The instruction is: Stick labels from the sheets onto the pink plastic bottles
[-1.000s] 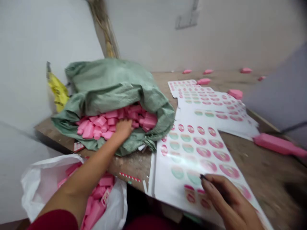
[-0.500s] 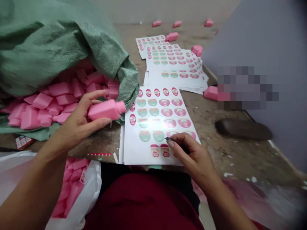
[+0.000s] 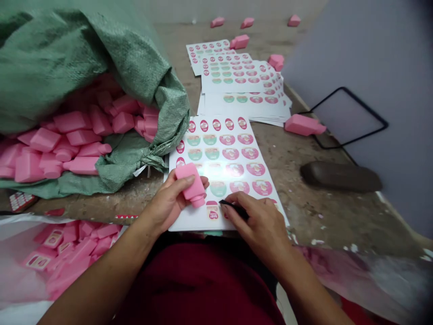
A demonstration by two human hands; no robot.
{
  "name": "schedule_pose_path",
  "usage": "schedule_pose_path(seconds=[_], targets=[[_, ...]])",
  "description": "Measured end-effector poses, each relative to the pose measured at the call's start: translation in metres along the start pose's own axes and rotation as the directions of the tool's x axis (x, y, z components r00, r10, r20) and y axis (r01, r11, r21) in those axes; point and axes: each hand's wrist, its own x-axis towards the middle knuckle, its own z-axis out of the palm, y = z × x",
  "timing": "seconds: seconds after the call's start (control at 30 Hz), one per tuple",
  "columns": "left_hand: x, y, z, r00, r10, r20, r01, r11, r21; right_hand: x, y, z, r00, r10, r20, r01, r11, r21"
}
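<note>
My left hand [image 3: 169, 201] is closed around a small pink plastic bottle [image 3: 190, 180], its neck tilted down and towards the right. The bottle is over the left part of a sheet of stickers [image 3: 192, 222], which bears rows of green and pink labels. Pinched in my right hand [image 3: 262, 221] is a thin black pointed tool [image 3: 238, 208]; its exact kind is hard to make out. The tool's tip is at the right edge of a small pink and cream sticker [image 3: 212, 211] in the sheet's bottom row. My right fingers cover other stickers in that row.
A green woven sack [image 3: 142, 158] spills pink bottles at left. Below it, a white bag [image 3: 20, 243] holds labelled bottles. More sticker sheets [image 3: 230, 103] lie behind. A pink bottle [image 3: 304, 125], a dark oblong case [image 3: 341, 176] and a black wire frame [image 3: 367, 106] are at right.
My left hand has brought the bottle from beside the sack rightward over the sheet and turned its neck downward. My right hand and tool have shifted slightly left and down to the bottom-row stickers.
</note>
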Motion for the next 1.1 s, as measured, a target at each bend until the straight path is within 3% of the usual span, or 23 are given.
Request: schedule_pose_path(seconds=[0.33,0.6,0.97,1.1], targets=[[0.004,-0.003,-0.004,0.999,0.006,0.037,-0.009,0.998,0.069,0.001,-0.008,0.002,0.992,-0.081,-0.092,0.068,0.988,-0.141],[0.004,-0.004,-0.006,0.998,0.001,0.067,-0.007,0.996,0.085,-0.001,-0.008,0.000,1.000,0.007,-0.001,-0.007,0.993,-0.114],[0.003,-0.005,-0.006,0.998,0.005,0.065,-0.010,0.996,0.084,-0.003,-0.013,0.005,0.995,-0.049,-0.084,0.031,0.978,-0.207],[0.003,-0.005,-0.005,0.997,0.014,0.072,-0.020,0.997,0.079,-0.001,-0.013,0.005,0.999,0.043,-0.032,-0.047,0.986,-0.158]])
